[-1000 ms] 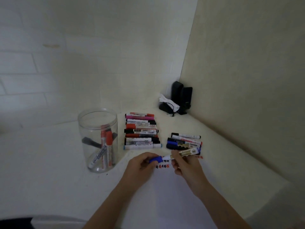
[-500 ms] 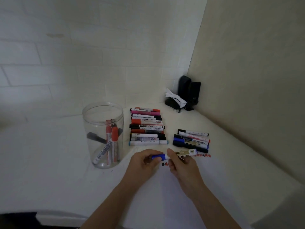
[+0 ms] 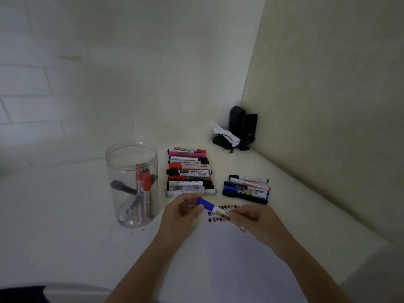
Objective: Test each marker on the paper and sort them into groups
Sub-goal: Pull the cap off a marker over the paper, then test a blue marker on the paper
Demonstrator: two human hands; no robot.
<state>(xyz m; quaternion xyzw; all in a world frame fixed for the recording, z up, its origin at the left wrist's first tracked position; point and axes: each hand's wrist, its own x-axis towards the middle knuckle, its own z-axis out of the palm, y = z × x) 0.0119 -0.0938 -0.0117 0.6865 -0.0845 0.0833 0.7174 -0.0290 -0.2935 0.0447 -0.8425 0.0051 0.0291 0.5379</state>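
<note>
Two sorted marker groups [image 3: 189, 171] lie mid-frame, a few remain in the jar [image 3: 132, 184] — both hands' fingers [image 3: 197, 208] clamp a blue-capped marker [image 3: 215, 209] over the paper [image 3: 229, 259].

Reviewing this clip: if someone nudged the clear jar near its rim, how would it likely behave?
The clear jar stands tall on a narrow base, so a push near the rim might tip it rather than slide it. It holds only a few markers, leaning loosely, so it is probably light and they would rattle or shift. Its smooth clear wall could be slippery to grip.
</note>
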